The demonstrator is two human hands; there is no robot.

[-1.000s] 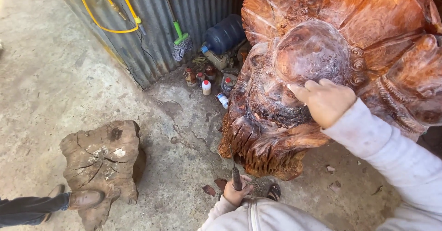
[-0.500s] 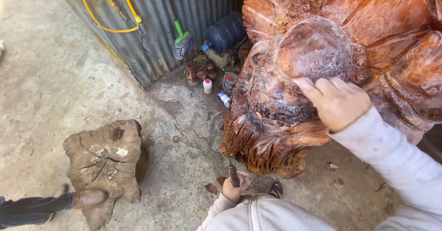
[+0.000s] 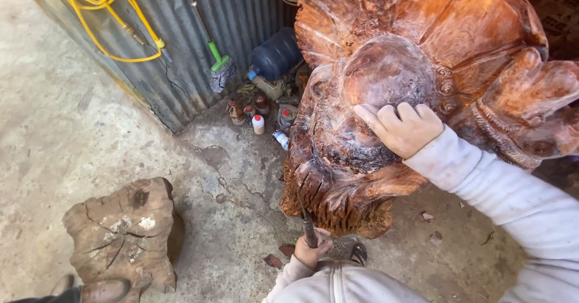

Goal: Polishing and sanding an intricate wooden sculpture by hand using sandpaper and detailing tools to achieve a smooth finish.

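My right hand (image 3: pixel 403 128) lies spread on the carved wooden sculpture (image 3: pixel 416 86) standing on the concrete floor (image 3: pixel 90 134), steadying it, while my left hand (image 3: pixel 312 250), closed round a chisel (image 3: pixel 306 221), sets its tip against the lower carving.

Soft even daylight, bright, no hard shadows. Mild sheen on the carved wood sculpture (image 3: pixel 416 55) dome, no blown glare. Focus sharp at centre; wide-angle bend toward edges. Dark pocket under the tree stump (image 3: pixel 120 233) right side.

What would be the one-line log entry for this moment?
left hand: grips chisel | right hand: rests on wood carving | stump: apart
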